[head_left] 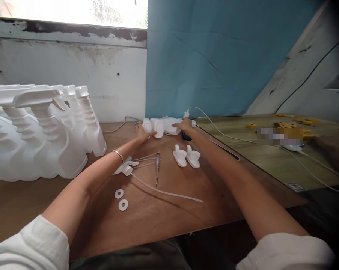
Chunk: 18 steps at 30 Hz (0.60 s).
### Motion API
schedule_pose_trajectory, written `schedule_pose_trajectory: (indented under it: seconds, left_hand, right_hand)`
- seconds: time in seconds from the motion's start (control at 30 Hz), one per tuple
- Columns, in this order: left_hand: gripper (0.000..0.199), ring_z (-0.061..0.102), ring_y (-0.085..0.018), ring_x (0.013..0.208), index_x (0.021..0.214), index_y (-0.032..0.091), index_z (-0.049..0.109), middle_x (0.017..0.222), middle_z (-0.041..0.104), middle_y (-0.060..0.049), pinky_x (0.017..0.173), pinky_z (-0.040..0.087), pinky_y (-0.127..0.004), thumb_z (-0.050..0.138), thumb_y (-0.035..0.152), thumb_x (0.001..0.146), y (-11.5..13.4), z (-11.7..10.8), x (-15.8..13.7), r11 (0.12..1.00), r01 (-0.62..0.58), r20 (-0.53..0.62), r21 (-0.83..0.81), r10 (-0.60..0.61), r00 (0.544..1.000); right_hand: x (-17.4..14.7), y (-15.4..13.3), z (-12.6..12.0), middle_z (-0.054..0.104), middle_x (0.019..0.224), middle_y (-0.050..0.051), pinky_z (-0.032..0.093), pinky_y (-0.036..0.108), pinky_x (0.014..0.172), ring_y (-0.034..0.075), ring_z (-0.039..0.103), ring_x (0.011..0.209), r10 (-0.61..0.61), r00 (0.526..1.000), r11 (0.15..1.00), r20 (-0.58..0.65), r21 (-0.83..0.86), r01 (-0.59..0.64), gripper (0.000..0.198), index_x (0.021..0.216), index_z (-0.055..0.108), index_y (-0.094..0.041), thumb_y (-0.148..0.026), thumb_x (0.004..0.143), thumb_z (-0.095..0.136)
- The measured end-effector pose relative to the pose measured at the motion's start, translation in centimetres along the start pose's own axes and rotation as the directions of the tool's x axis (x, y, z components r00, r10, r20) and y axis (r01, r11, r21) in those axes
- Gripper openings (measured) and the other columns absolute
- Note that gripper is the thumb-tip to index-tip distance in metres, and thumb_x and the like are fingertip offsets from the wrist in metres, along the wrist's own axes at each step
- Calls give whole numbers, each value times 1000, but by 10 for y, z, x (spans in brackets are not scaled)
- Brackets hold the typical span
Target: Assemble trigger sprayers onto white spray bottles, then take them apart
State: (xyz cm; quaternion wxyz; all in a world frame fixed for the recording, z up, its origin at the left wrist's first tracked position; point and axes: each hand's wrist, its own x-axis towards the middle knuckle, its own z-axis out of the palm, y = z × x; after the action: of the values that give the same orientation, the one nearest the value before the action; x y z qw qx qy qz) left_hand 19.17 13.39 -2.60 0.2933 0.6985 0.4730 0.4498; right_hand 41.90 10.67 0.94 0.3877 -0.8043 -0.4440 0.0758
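Note:
At the back of the brown table, my left hand (143,133) is closed round the end of a white plastic bottle (147,125) lying on its side, thumb stretched along it. A second bottle (158,128) lies right beside it. My right hand (184,126) grips another lying bottle (171,125). Nearer to me are two white sprayer covers (180,155), a trigger sprayer head (127,167) with a long dip tube (166,193), and a screwdriver (157,165) with a clear handle. Two white washers (123,205) lie below my left forearm.
Rows of white spray bottles (65,138) stand upright at the left. A dark object (186,136) lies under my right wrist. White cable (214,129) crosses to the right-hand table, where yellow pieces (290,125) lie near another person's hand (331,148). A blue sheet (208,56) hangs behind.

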Motion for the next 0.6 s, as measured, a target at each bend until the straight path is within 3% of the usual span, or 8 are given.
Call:
schedule_pose_trajectory:
  seconds: [0.17,0.3,0.6]
  left_hand:
    - [96,35,-28,123,123,13,30,128,38,-19,99,30,-37,81,39,46,2,4,-2,998,60,-81,-14,-61,995]
    - [95,34,-29,123,122,11,32,128,39,-19,99,31,-36,81,39,45,3,5,-2,1000,20,-69,3,-20,997]
    - [83,44,-28,116,118,11,36,123,46,-19,95,35,-38,79,32,50,-7,-2,2,996,-60,8,-71,60,998]
  right_hand:
    - [-18,-19,2,51,107,9,43,32,80,21,52,94,-185,982,983,38,24,184,58,107,47,-16,-34,57,69]
    - [-33,-30,2,57,95,7,42,34,78,21,54,87,-284,955,959,89,41,281,51,108,46,-17,-30,62,63]
    - [-50,-36,-4,54,118,9,38,36,89,23,50,105,-400,896,916,190,85,391,46,111,50,-17,-23,66,57]
